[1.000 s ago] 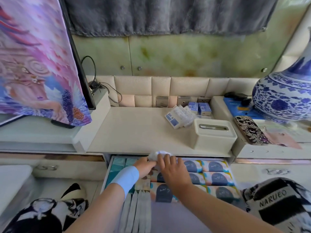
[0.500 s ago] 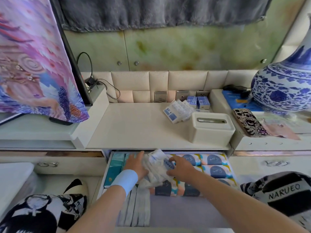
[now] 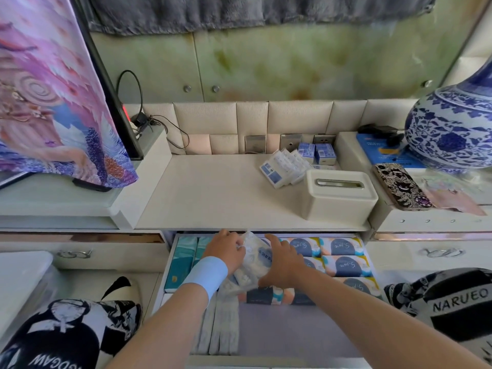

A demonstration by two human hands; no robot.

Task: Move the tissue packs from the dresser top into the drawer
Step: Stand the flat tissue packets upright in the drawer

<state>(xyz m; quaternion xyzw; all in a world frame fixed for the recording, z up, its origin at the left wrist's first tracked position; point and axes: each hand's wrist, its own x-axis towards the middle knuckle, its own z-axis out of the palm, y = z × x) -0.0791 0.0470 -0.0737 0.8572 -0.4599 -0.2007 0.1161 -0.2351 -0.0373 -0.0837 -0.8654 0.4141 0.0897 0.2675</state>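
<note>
Both hands hold one white tissue pack over the open drawer: left hand grips its left side, right hand its right, above packs stored inside.

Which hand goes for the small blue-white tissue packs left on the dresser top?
Right hand, probably: the small blue-white tissue packs lie right of centre, on its side; the left hand would cross over.
</note>
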